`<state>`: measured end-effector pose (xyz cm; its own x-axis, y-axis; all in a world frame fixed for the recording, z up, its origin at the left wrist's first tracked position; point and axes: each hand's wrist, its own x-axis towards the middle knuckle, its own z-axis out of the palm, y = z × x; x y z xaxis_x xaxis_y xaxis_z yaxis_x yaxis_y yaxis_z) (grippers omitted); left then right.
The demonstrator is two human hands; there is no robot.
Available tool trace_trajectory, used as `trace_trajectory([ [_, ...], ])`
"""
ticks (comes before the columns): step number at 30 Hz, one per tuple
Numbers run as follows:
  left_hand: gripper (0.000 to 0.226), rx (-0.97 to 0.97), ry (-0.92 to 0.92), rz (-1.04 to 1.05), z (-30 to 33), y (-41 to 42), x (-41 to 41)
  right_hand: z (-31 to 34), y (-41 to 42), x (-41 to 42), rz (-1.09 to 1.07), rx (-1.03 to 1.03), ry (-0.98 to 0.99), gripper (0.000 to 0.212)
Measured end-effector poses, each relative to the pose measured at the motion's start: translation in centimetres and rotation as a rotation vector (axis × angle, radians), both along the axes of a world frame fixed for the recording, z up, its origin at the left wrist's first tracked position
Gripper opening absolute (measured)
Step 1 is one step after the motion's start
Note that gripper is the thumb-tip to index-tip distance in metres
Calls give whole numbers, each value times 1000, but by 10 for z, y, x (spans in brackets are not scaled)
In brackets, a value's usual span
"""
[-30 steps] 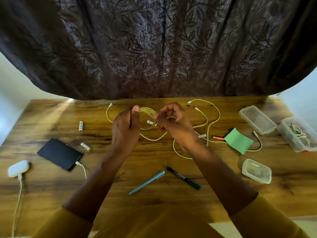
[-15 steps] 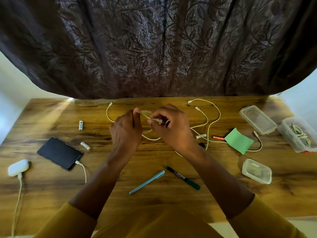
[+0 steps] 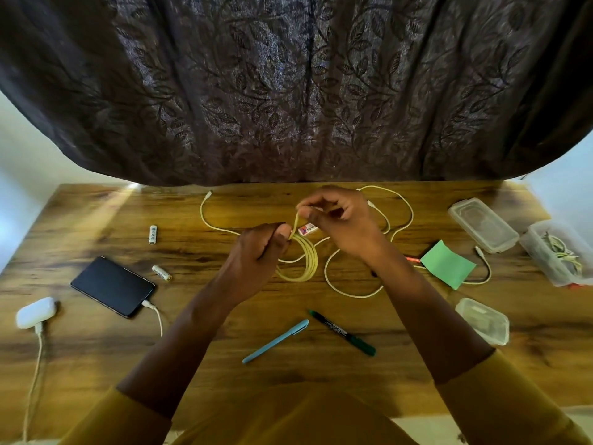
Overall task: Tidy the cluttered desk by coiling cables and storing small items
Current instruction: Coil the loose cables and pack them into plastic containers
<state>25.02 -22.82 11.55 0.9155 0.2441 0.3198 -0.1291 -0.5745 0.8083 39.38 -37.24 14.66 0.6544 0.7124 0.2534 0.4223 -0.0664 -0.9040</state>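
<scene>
A dark brown curtain (image 3: 288, 91) patterned with leaves hangs behind the wooden bench (image 3: 96, 364), covering most of the view. Pale wall (image 3: 29, 155) shows at both sides. A streak of light (image 3: 112, 207) falls across the bench's far left corner.

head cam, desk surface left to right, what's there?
White charger → phone → upright battery → left hand holding the cable coil → right hand → green note → lidded box → open box with cables.
</scene>
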Motion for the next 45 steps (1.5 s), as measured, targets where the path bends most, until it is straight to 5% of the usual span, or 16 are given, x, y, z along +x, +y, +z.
trace_trajectory([
  [6,43,-200,-30,3,11,-5,2,-12,-2,-7,31,102,183,14],
  [13,52,-108,-65,164,12,-2,5,-13,2,-18,126,49,173,35],
  [24,48,248,-51,279,2,2,7,-5,-6,-12,230,85,909,20],
  [34,33,363,-24,330,-3,-2,9,-1,-8,-13,183,-71,666,10],
  [38,48,301,1,316,-5,0,9,-3,-8,-14,211,-73,677,15],
  [45,40,300,-39,344,-3,2,7,-7,-8,-14,188,53,782,18],
])
